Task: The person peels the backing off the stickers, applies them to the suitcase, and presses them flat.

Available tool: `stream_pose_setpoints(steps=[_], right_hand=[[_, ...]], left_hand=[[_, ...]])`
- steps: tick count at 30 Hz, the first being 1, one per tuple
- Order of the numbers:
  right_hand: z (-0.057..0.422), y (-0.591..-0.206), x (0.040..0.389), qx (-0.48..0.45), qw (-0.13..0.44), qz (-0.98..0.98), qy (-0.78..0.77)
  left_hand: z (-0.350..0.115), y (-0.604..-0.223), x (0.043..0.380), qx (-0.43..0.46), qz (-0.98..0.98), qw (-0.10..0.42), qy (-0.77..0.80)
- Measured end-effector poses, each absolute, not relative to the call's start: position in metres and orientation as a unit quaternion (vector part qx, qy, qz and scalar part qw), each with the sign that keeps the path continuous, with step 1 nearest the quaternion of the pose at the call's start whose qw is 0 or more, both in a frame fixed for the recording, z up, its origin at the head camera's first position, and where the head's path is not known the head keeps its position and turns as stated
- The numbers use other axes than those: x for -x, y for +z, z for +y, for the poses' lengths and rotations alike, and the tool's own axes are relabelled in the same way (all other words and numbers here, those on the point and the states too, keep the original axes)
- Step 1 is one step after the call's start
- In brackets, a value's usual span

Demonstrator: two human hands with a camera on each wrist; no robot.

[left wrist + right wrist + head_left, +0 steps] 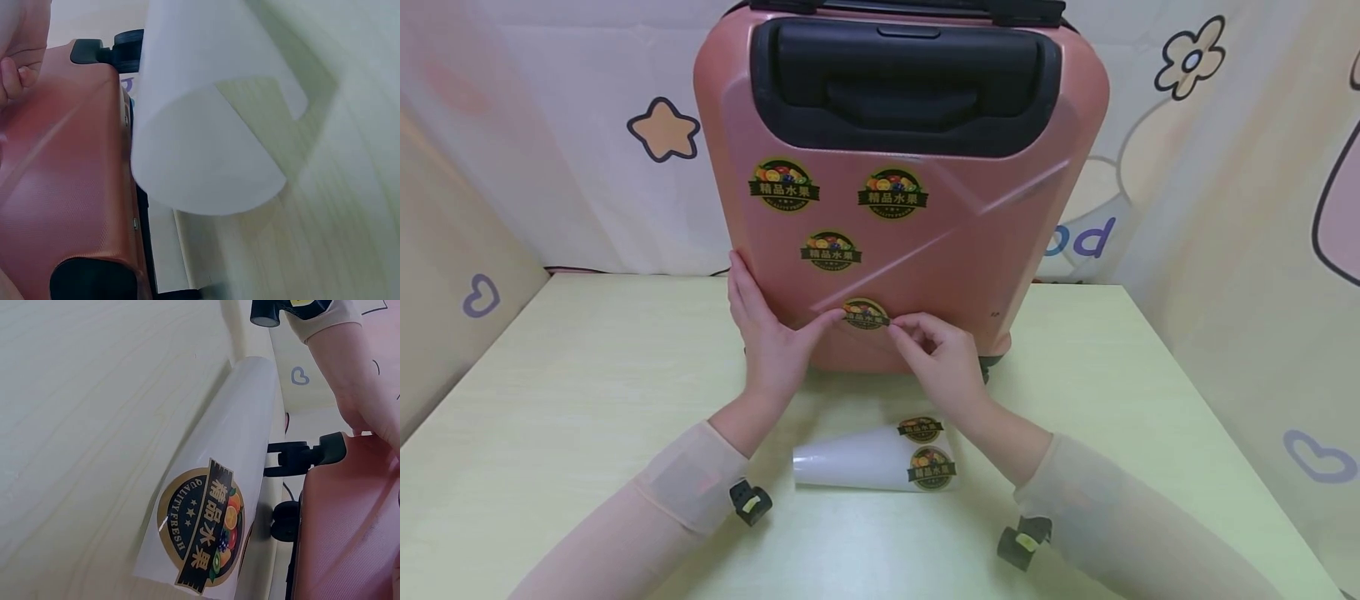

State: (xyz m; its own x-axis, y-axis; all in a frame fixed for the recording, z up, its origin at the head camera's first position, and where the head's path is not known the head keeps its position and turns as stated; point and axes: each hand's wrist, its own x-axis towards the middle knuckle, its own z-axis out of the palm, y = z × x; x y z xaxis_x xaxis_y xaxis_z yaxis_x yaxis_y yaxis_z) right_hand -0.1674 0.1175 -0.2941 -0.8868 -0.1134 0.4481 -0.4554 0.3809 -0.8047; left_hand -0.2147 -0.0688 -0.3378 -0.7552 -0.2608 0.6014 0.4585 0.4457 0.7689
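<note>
A pink suitcase [910, 250] stands upright on the table, its front bearing round black-and-gold fruit stickers: two side by side, with one sticker [831, 251] below them. A lower sticker [866, 314] lies against the shell between my hands. My left hand [771, 342] rests its fingers along the case's left lower edge, while its outstretched thumb touches that sticker's left edge. My right hand [943, 362] pinches the right edge between thumb and forefinger, the other fingers curled. Whether the sticker is fully flat on the case cannot be seen.
A curled white backing sheet [850, 460] with two stickers lies on the table [625, 375] before the suitcase, between my forearms. The suitcase's wheels [294, 456] show at its base. Behind hangs a patterned curtain [587, 167].
</note>
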Motion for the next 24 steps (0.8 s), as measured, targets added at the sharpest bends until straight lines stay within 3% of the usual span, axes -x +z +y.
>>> stream_pose_setpoints(steps=[7, 20, 24], right_hand=[[0.125, -0.32, 0.188, -0.173, 0.168, -0.815, 0.527], [0.129, -0.323, 0.187, -0.175, 0.191, -0.817, 0.516], [0.133, -0.304, 0.186, -0.207, 0.258, -0.785, 0.524]], left_hand=[[-0.071, -0.339, 0.215, 0.063, -0.78, 0.344, -0.518], [-0.072, -0.34, 0.214, 0.063, -0.786, 0.348, -0.507], [-0.073, -0.339, 0.213, 0.06, -0.793, 0.342, -0.501]])
